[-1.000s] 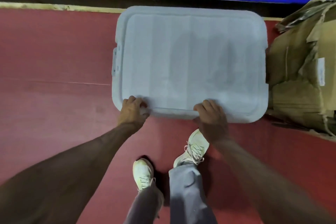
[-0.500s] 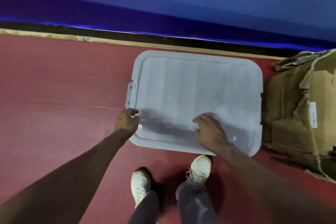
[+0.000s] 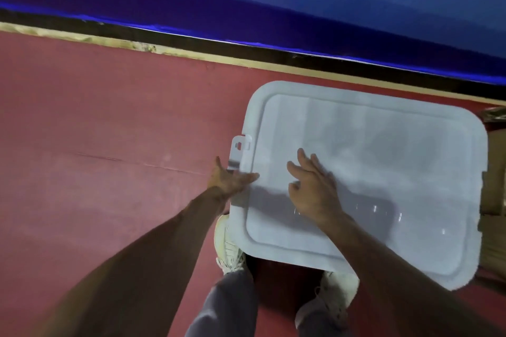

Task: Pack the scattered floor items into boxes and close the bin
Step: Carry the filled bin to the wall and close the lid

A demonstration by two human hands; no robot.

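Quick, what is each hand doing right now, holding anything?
Left hand: open, fingers straight against the bin lid by its side latch.
Right hand: open, resting on the bin lid, holding nothing.

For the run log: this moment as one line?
left hand: touches edge of white plastic bin lid by latch | right hand: rests on lid | brown cardboard box: beside lid

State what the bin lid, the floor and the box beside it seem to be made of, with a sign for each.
Bin lid: probably moulded plastic, pale, semi-matt; raised rim, latch tab, soft glints.
Floor: smooth red coating or sheet, unsure which; dull sheen, thin line.
Box: likely cardboard; matt brown, mostly cut off.
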